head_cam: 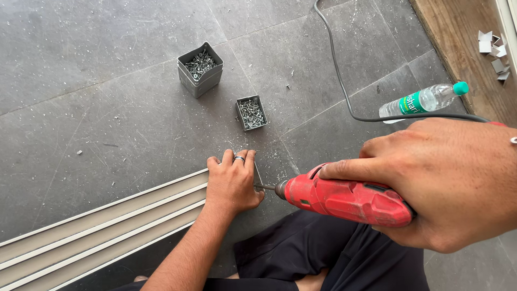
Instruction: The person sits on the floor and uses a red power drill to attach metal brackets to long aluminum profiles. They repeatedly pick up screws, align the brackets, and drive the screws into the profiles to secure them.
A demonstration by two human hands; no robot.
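Right hand (452, 183) wraps the rear body of a red power drill (344, 198), grip closed tight around it, index finger stretched forward along the top of the housing. Drill lies nearly level, its bit (265, 187) pointing away from that grip toward the left hand (232, 180). Left hand lies flat, palm down, fingers together, pressing on the end of a long ribbed metal rail (102, 229); grip not closed on anything, just bearing down, a ring (239, 158) on one finger. Bit tip meets the thumb-side edge of the left hand at the rail end; exact contact point hidden, cannot tell if it touches metal. Rail runs from under the left palm off to the lower left across the dark tiled floor (97, 102). Beyond the left fingertips, two open grey tins of screws: small one (251, 113) nearer, taller one (200, 69) further out. Black power cord (344, 97) runs from above the right wrist up the floor. Plastic water bottle (425, 99) lies just past the right knuckles. Small metal clips (494, 54) sit on a wooden strip (458, 48) further away. Dark trousers (323, 253) below the drill.
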